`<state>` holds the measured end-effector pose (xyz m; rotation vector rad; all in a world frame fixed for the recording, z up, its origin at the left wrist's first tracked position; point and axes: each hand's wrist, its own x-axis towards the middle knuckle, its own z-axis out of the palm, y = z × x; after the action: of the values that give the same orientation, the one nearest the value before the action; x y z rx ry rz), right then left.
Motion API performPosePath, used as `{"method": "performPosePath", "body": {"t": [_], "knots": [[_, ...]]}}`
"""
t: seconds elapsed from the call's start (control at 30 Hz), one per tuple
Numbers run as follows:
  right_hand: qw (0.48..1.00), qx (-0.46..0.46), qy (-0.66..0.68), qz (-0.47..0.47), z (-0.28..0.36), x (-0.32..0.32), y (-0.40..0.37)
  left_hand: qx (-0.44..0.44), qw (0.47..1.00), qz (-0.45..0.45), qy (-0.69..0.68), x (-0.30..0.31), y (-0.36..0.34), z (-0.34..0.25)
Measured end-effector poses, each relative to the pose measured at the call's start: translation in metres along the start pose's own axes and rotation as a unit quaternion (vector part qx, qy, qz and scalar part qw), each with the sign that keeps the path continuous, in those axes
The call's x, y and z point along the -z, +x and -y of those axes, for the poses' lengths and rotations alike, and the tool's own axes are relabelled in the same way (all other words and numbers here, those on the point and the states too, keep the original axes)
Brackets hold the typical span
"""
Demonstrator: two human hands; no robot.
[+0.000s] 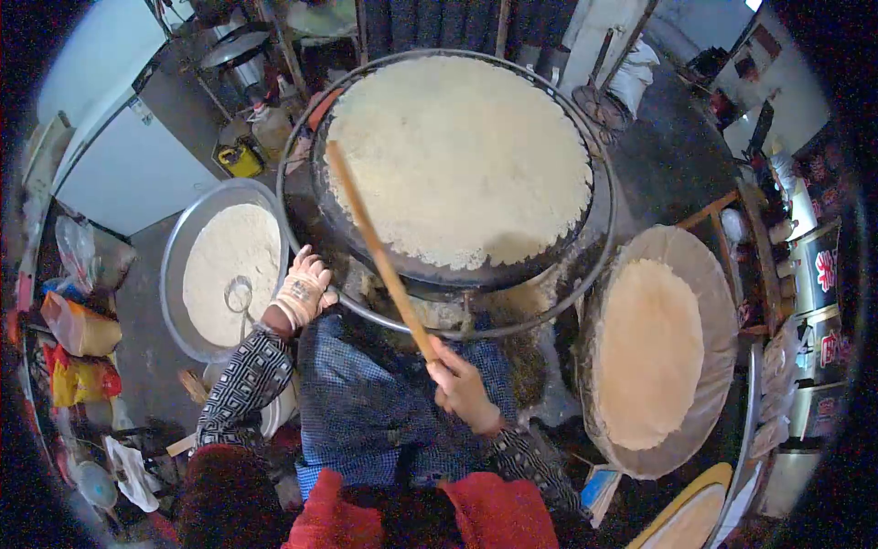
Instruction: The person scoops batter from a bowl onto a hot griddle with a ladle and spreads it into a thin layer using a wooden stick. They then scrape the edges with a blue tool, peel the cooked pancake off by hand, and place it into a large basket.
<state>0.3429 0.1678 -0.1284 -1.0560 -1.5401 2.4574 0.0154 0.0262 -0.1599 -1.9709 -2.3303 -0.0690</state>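
Observation:
My right hand (460,386) is closed around the lower end of a long flat wooden stick (380,256). The stick slants up and left, its far end over the left edge of a large thin pale sheet (457,156) spread on a round dark griddle. A metal ring (549,327) runs around the griddle. My left hand (306,286), in a light glove, rests at the ring's lower left; its fingers are bent and partly spread, and nothing shows in them. Beside it stands a metal basin (174,316) of pale flour-like material with a ladle (240,295) in it.
On the right, a round cloth-lined tray (718,366) holds a flat pale round sheet (649,352). A yellow container (240,160) stands at the upper left, and plastic bags (82,375) lie at the far left. A wooden frame (764,247) stands behind the tray.

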Motion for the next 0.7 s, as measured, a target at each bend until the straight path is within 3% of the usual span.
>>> {"method": "performPosePath", "body": {"t": [0.03, 0.07, 0.13, 0.17, 0.2, 0.27, 0.33, 0.4, 0.47, 0.5, 0.53, 0.57, 0.6, 0.63, 0.67, 0.7], "knots": [[0.995, 0.040, -0.086, 0.012, 0.009, -0.010, 0.002, 0.014, 0.999, 0.047, 0.024, 0.004, 0.003, -0.003], [0.995, 0.037, -0.088, 0.014, 0.019, -0.016, 0.001, 0.030, 0.994, 0.095, 0.051, 0.006, 0.002, -0.006], [0.995, 0.022, -0.094, 0.030, 0.031, -0.031, -0.005, 0.020, 0.999, 0.026, 0.043, 0.004, 0.000, -0.017], [0.975, 0.183, -0.126, 0.001, 0.021, -0.033, 0.000, 0.033, 0.998, 0.023, 0.051, 0.004, 0.000, -0.028], [0.998, 0.035, -0.046, -0.027, 0.017, -0.019, -0.007, 0.044, 0.997, 0.020, 0.059, 0.003, 0.000, -0.043], [0.996, 0.050, -0.043, -0.053, 0.009, -0.013, -0.010, 0.088, 0.996, 0.031, 0.014, 0.004, 0.005, -0.081], [0.973, 0.147, -0.178, -0.004, -0.022, -0.015, 0.002, 0.117, 0.992, -0.032, 0.013, 0.004, 0.013, -0.128], [0.991, -0.004, -0.124, 0.045, -0.003, -0.028, -0.012, 0.136, 0.988, 0.022, -0.075, -0.001, 0.023, -0.168], [0.975, 0.124, -0.179, 0.054, -0.031, -0.013, -0.017, 0.015, 0.976, -0.176, -0.131, -0.015, 0.012, -0.197], [0.975, 0.125, -0.177, 0.048, -0.042, 0.001, -0.029, -0.025, 0.959, -0.131, -0.249, -0.020, -0.002, -0.199], [0.955, 0.219, -0.197, -0.020, -0.048, 0.021, -0.045, -0.064, 0.946, -0.139, -0.287, -0.005, -0.009, -0.205], [0.923, 0.308, -0.213, -0.090, -0.054, 0.037, -0.062, -0.043, 0.954, -0.122, -0.271, 0.023, -0.004, -0.209], [0.954, 0.208, -0.189, -0.107, -0.049, 0.053, -0.091, -0.020, 0.961, -0.103, -0.254, 0.046, 0.004, -0.214], [0.965, 0.155, -0.176, -0.114, -0.052, 0.064, -0.118, -0.020, 0.961, -0.142, -0.235, 0.054, 0.017, -0.218], [0.974, 0.102, -0.162, -0.121, -0.054, 0.076, -0.144, -0.061, 0.956, -0.165, -0.235, 0.068, 0.043, -0.220], [0.961, 0.103, -0.203, -0.157, -0.065, 0.083, -0.163, -0.082, 0.964, -0.138, -0.212, 0.079, 0.069, -0.225]]}}
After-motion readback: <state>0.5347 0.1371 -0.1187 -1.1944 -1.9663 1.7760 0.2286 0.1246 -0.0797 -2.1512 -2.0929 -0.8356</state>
